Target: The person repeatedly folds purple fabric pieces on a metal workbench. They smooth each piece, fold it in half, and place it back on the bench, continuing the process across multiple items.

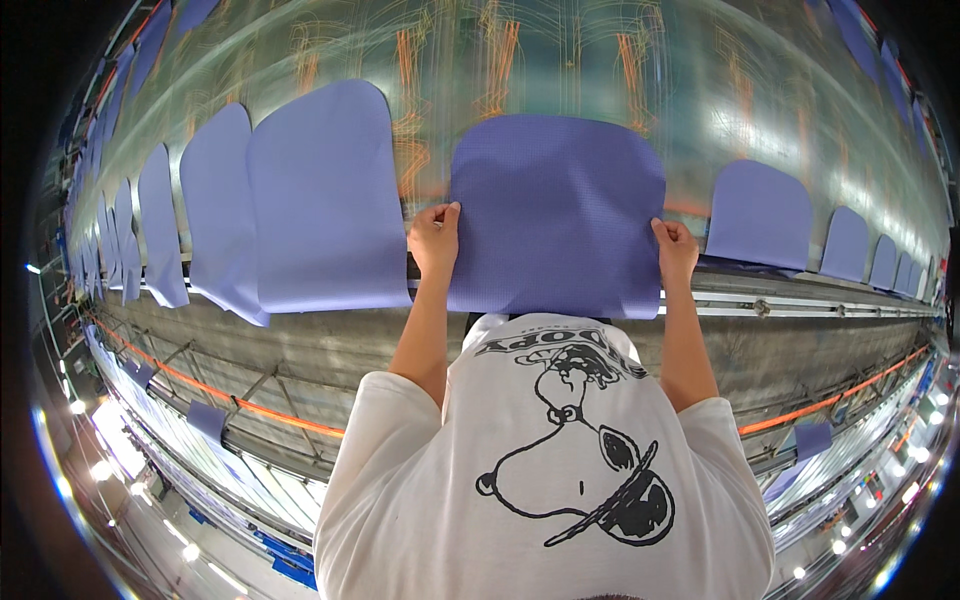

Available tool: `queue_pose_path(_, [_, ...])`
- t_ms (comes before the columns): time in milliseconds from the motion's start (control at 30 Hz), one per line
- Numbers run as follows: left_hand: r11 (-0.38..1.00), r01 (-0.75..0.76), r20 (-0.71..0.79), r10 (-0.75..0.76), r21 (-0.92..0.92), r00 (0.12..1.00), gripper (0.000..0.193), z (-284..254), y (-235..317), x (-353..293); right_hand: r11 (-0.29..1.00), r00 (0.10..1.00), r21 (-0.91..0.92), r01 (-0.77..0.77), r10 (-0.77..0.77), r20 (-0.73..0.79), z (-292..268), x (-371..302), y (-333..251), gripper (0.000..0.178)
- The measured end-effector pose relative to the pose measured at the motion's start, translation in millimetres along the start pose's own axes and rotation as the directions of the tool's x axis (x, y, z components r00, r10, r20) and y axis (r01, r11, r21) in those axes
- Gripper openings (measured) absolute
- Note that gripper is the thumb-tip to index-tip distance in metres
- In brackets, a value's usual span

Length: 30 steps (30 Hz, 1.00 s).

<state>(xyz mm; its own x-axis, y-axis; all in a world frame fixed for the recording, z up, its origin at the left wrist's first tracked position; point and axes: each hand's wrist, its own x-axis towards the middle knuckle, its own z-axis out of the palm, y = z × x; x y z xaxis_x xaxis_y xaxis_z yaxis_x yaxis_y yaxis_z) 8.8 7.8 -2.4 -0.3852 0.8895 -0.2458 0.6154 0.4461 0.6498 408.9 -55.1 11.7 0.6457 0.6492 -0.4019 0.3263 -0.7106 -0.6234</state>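
A dark purple sheet (556, 205) with rounded far corners and a fine textured face spans the space in front of me, its near edge hanging close to my shirt. My left hand (434, 240) pinches its left edge between thumb and fingers. On the opposite edge my right hand (675, 247) grips in the same way, at nearly the same height. The sheet is slightly wavy and held over the near edge of a long greenish table. Left of it, beside my left hand, lies a lighter purple sheet (325, 200) of similar shape.
More light purple sheets lie along the table, several to the left and, to the right, one nearby sheet (760, 215) with smaller ones beyond. Orange and yellow marks (500, 70) cover the tabletop. A metal rail (780, 305) runs along its near edge. Behind me stretches an orange bar (250, 402).
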Motion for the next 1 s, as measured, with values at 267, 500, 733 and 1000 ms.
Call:
queue_pose_path(267, [0.999, 0.05, 0.028, -0.05, 0.0, 0.998, 0.034, -5, 8, 1, 0.999, 0.999, -0.027, 0.03, -0.03, -0.017, 4, 7, 14, 0.033])
queue_pose_path(500, [0.997, 0.078, 0.033, -0.079, 0.023, 0.996, 0.033, -3, 11, 1, 0.999, 0.999, -0.035, 0.042, -0.043, -0.024, 3, 8, 17, 0.037])
queue_pose_path(733, [0.998, 0.068, 0.041, -0.068, 0.014, 0.997, 0.036, -4, 9, 3, 0.998, 0.999, -0.054, 0.029, -0.031, -0.028, 3, 5, 11, 0.037])
queue_pose_path(1000, [0.882, -0.182, 0.118, 0.144, 0.435, 0.982, 0.037, -1, 29, 2, 0.964, 0.998, -0.259, -0.059, 0.066, 0.016, -3, 2, -7, 0.041])
